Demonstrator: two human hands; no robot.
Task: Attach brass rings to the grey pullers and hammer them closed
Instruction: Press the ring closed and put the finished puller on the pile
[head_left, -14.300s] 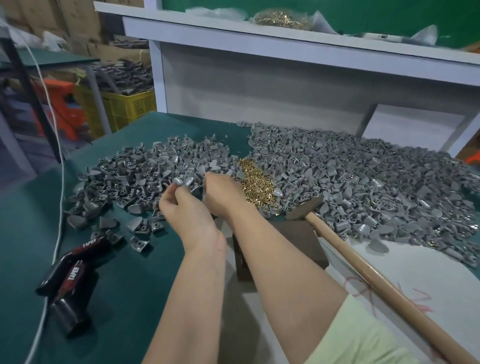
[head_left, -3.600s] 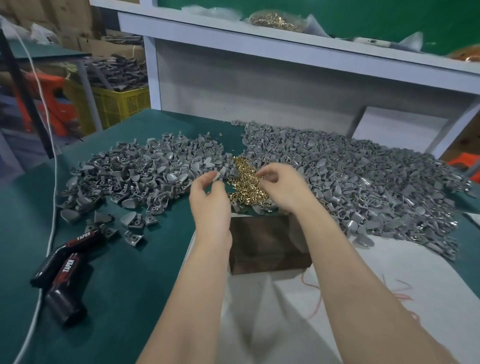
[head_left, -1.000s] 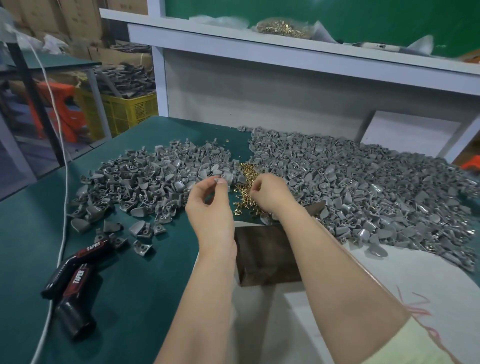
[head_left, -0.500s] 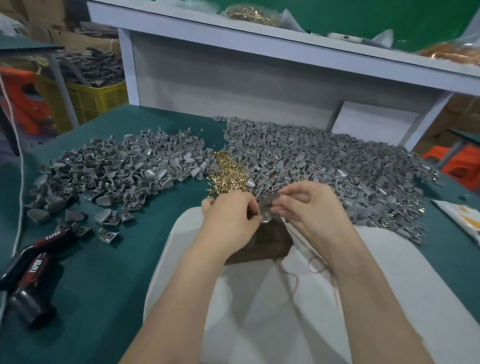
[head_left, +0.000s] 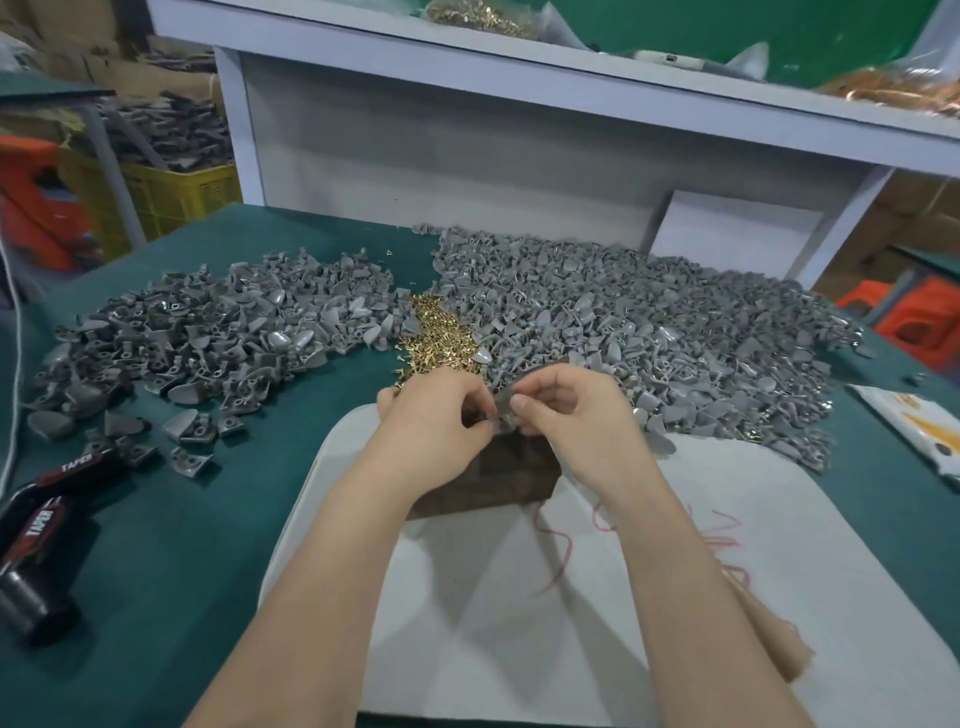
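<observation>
Pinched from both sides with curled fingers, one grey puller (head_left: 503, 411): left hand (head_left: 436, 421) at its left edge, right hand (head_left: 574, 415) at its right, just above a dark wooden block (head_left: 498, 480) on a white sheet (head_left: 519, 613). Cannot tell whether a ring is on it. Just beyond the hands, brass rings (head_left: 436, 338) heaped between a left pile (head_left: 208, 338) and a larger right pile (head_left: 649, 322) on the green table (head_left: 171, 582). Near the left edge, a black tool (head_left: 41, 525) marked TAPER.

Small assembly workshop, heaped grey pullers (head_left: 649, 322), yellow parts crate (head_left: 176, 195), cartons
</observation>
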